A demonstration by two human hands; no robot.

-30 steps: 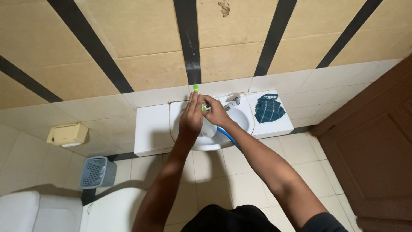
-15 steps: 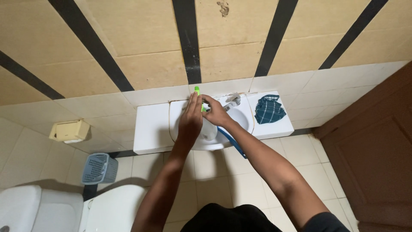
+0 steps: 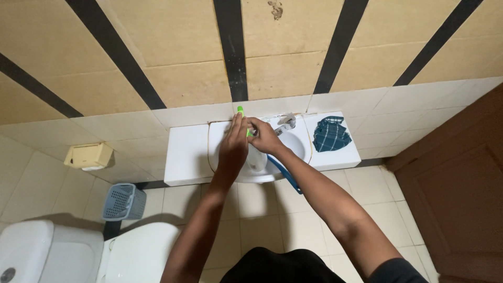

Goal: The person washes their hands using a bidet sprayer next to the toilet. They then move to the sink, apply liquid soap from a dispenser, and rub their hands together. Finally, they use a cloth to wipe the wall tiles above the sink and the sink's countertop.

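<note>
Both hands meet over the basin. Left hand (image 3: 233,149) lies flat and open, fingers stretched toward the wall, palm down over the bowl's left half and just touching the green-capped white bottle (image 3: 255,154). Right hand (image 3: 265,137) is curled closed around the bottle's upper part, near its green cap (image 3: 241,111); the bottle is tipped, cap end pointing at the wall, body hanging over the bowl. A blue-handled tool (image 3: 285,175) slants out past the sink's front edge under the right forearm; what its head looks like is hidden, likely a brush. The white sink (image 3: 186,160) sits low against the tiled wall, with a chrome tap (image 3: 284,123) just right of the hands and a dark checked cloth (image 3: 330,134) on the right ledge. Judgement: keep the bottle's mouth over the bowl, squeeze lightly, and hold the open palm underneath so nothing drips on the ledge. Further out: a grey basket (image 3: 123,202) on the floor, a beige paper holder (image 3: 88,156) on the wall, a white toilet (image 3: 52,254) lower left, a brown door (image 3: 461,194) at right.
</note>
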